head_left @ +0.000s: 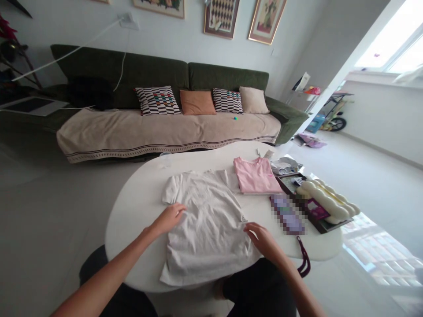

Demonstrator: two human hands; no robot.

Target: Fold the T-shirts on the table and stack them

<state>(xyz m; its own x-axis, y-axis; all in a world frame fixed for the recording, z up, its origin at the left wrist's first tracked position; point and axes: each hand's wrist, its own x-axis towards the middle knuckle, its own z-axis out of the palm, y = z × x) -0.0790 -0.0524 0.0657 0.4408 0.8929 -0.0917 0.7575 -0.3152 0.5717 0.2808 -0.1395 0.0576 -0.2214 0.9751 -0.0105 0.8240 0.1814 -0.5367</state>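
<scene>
A light grey-white T-shirt (206,224) lies spread and wrinkled on the white table, its neck end toward the sofa and its hem toward me. My left hand (170,216) rests at the shirt's left side, just below the sleeve, with fingers stretched out onto the cloth. At the opposite side, my right hand (259,235) touches the shirt's right edge near a small tag, its fingers apart and slightly bent. Beyond the shirt's right sleeve a folded pink shirt (256,175) lies flat.
The white table (132,229) has a rounded edge. At right are a dark tray (325,226), a cream puffy case (327,200), a purple phone-shaped item (287,213) with a dark strap (304,259), and clear packaging (286,165). A green sofa (122,66) stands behind.
</scene>
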